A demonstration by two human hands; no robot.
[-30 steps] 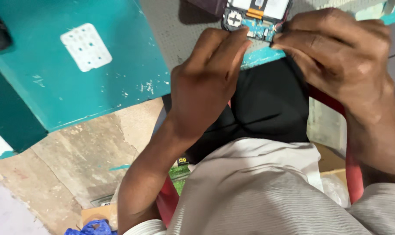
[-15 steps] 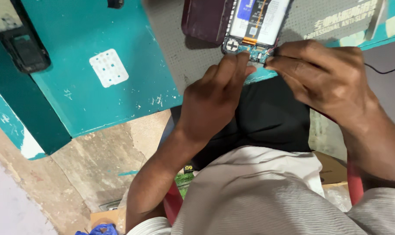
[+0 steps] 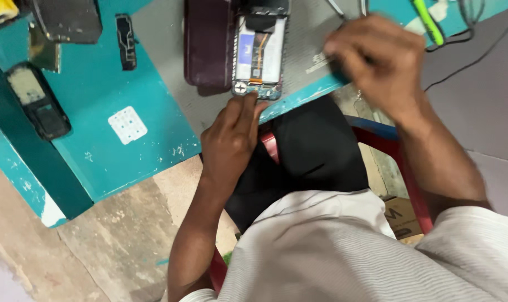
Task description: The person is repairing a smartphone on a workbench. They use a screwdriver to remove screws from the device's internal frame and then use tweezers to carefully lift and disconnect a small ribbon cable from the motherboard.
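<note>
Touching left grip (image 3: 231, 140): opened phone (image 3: 259, 53)

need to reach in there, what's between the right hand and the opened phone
Head view: only bare grey mat lies between the right hand and the opened phone.

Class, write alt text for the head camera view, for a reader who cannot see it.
A person's left hand steadies an opened phone on a grey mat at a teal table, fingertips at its lower end. The right hand is blurred above the mat.
</note>
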